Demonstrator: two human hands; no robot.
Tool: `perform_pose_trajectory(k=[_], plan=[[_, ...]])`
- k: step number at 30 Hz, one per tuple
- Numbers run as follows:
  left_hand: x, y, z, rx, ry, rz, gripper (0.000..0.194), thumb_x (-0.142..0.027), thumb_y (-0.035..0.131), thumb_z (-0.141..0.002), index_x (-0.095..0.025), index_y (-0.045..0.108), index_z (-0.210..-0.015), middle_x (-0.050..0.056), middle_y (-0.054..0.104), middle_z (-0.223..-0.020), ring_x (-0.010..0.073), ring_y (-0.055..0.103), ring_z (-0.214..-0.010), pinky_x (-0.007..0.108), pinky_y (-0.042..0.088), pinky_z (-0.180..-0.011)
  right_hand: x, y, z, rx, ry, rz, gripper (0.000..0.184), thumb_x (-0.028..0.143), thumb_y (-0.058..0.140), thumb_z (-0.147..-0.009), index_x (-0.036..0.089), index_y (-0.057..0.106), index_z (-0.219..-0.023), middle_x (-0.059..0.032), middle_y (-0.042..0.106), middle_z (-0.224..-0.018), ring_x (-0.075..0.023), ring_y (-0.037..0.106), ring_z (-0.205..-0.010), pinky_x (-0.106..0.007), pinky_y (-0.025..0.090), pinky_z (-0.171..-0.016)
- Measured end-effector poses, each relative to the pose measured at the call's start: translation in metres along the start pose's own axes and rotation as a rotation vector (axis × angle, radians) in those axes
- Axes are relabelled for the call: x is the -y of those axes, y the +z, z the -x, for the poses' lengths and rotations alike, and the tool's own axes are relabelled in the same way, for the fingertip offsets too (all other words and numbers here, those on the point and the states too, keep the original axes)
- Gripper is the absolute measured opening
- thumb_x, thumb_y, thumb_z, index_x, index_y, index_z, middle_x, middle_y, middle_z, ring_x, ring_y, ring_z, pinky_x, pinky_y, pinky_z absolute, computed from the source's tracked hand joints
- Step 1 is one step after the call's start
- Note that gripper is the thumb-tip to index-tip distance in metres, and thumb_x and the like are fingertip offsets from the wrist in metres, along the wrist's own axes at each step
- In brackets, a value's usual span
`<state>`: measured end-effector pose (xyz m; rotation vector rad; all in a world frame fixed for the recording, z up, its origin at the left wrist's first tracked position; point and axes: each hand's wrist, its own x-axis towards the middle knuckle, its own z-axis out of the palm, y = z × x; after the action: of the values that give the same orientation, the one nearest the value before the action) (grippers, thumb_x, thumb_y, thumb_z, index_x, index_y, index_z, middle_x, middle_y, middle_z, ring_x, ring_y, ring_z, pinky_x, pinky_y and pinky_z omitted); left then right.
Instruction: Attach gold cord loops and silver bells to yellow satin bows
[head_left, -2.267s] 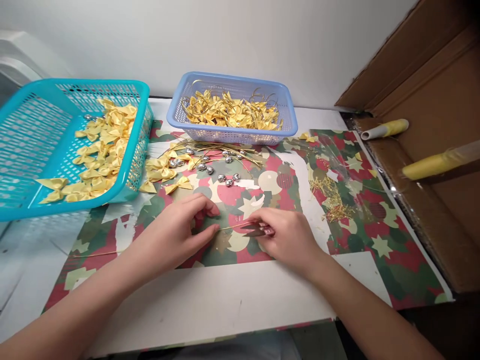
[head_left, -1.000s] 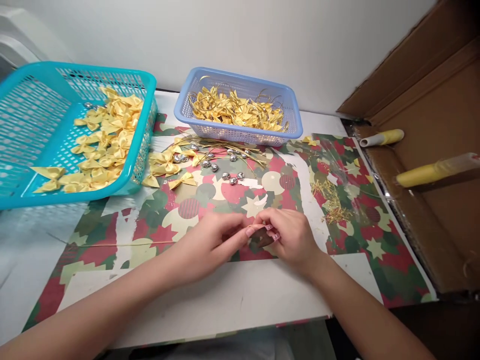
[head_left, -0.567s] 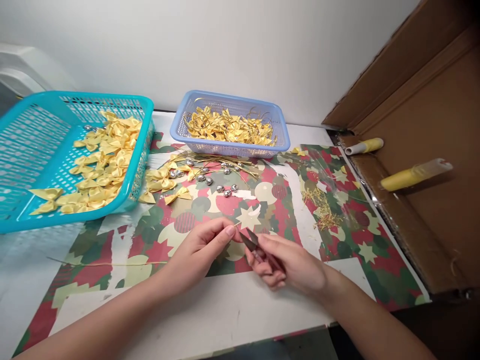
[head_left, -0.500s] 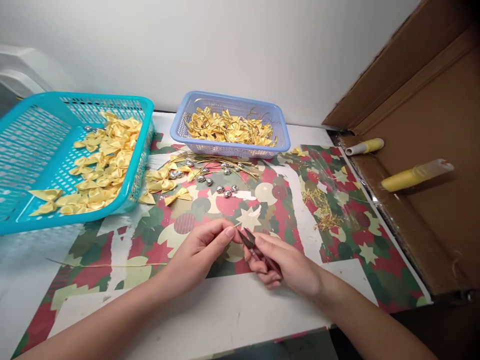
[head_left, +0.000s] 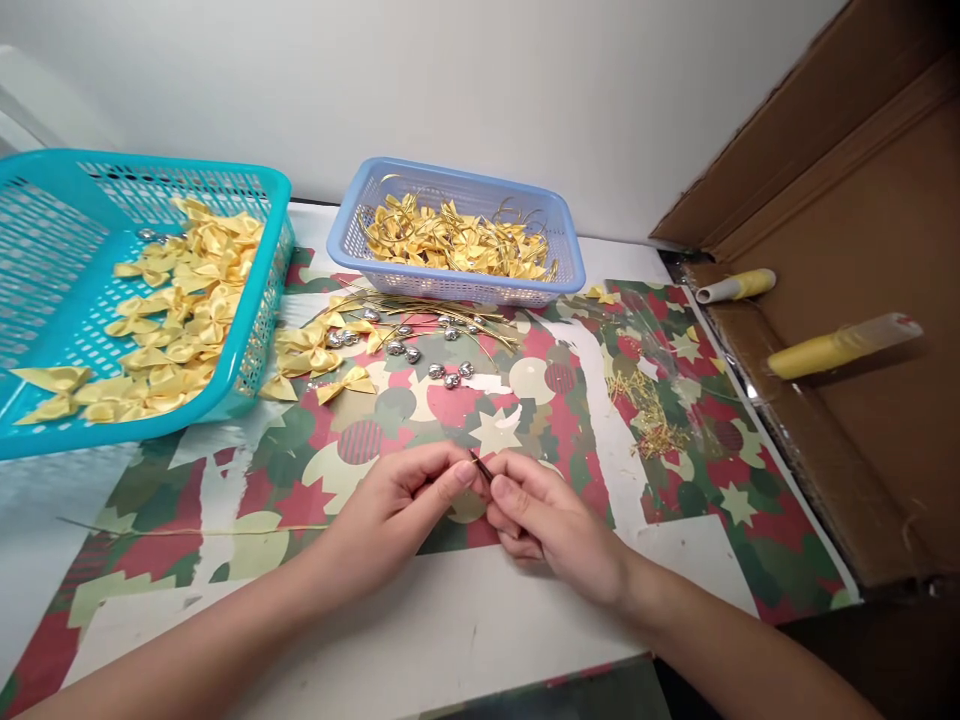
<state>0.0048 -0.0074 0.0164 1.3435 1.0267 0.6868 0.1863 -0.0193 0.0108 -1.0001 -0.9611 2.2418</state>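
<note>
My left hand (head_left: 409,497) pinches a thin gold cord (head_left: 225,530) between thumb and forefinger; its long tail runs out to the left over the table. In my right hand (head_left: 562,515) is a pair of dark thread snips (head_left: 481,466), mostly hidden by the fingers. The blades look closed together, their tips at the left thumb, where the cord's short end is. Beyond the hands lie several silver bells (head_left: 451,380), loose yellow ribbon bows (head_left: 304,350) and a bundle of gold cords (head_left: 442,310).
A turquoise basket (head_left: 240,350) with yellow bows stands at left. At the back, a blue-violet basket (head_left: 457,282) holds bows with gold cords. Gold cord clippings (head_left: 652,425) lie at right, near a cardboard wall (head_left: 840,240) with two yellow-wrapped tubes (head_left: 825,350) sticking out.
The snips' blades, apart before, have come together at the left thumb. My right hand has closed and moved slightly left against the left hand. The view has shifted a little.
</note>
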Motion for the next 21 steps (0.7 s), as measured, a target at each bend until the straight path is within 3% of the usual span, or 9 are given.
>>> perform_pose_trajectory(k=[6,9,12,15,18,21], plan=[[0.0,-0.001,0.001,0.006,-0.006,-0.029,0.03,-0.035,0.046,-0.093,-0.018,0.058,-0.073,-0.005,0.044,-0.06,0.0093,0.039,-0.056,0.021,0.03,-0.05,0.006,-0.003,0.001,-0.05,-0.003,-0.072,0.028,0.048,0.053,-0.09,0.021,0.047,-0.082,0.009,0.034,-0.061,-0.0029,0.019,-0.043,-0.02,0.011,-0.041],[0.001,-0.002,0.001,0.015,-0.032,-0.035,0.034,-0.041,0.044,-0.094,-0.018,0.056,-0.072,-0.005,0.04,-0.059,0.0098,0.037,-0.055,0.021,0.029,-0.05,0.012,-0.008,0.003,-0.15,-0.129,-0.088,0.027,0.05,0.052,-0.089,0.022,0.051,-0.09,0.0085,0.035,-0.063,-0.0033,0.02,-0.043,-0.02,0.016,-0.042],[0.002,-0.003,0.003,0.035,-0.006,-0.065,0.036,-0.042,0.042,-0.095,-0.018,0.055,-0.072,-0.004,0.042,-0.061,0.0102,0.038,-0.056,0.022,0.031,-0.052,0.015,-0.011,0.003,-0.34,-0.311,0.258,0.025,0.039,0.055,-0.087,0.026,0.058,-0.108,0.008,0.038,-0.061,-0.0061,0.028,-0.044,-0.021,0.028,-0.045],[0.004,-0.002,0.007,0.084,0.121,-0.162,0.035,-0.037,0.04,-0.095,-0.017,0.057,-0.071,-0.002,0.049,-0.063,0.0106,0.041,-0.057,0.022,0.032,-0.054,0.012,-0.009,-0.002,-0.41,-0.404,0.824,0.044,0.019,0.052,-0.082,0.032,0.06,-0.124,0.0026,0.063,-0.072,-0.0142,0.056,-0.061,-0.028,0.044,-0.062],[0.006,0.0,0.01,0.132,0.276,-0.269,0.035,-0.031,0.039,-0.096,-0.017,0.055,-0.068,-0.003,0.047,-0.058,0.0099,0.038,-0.053,0.022,0.03,-0.052,0.008,-0.005,-0.011,-0.377,-0.338,1.169,0.057,0.013,0.05,-0.077,0.035,0.059,-0.128,0.0001,0.075,-0.098,-0.0218,0.066,-0.086,-0.034,0.047,-0.073],[0.007,0.0,0.013,0.124,0.362,-0.331,0.034,-0.029,0.038,-0.096,-0.018,0.052,-0.067,-0.004,0.041,-0.055,0.0096,0.034,-0.05,0.022,0.029,-0.051,0.008,-0.005,-0.015,-0.467,-0.263,1.357,0.053,0.018,0.052,-0.078,0.034,0.061,-0.127,-0.0018,0.076,-0.099,-0.0241,0.067,-0.085,-0.034,0.046,-0.07]])
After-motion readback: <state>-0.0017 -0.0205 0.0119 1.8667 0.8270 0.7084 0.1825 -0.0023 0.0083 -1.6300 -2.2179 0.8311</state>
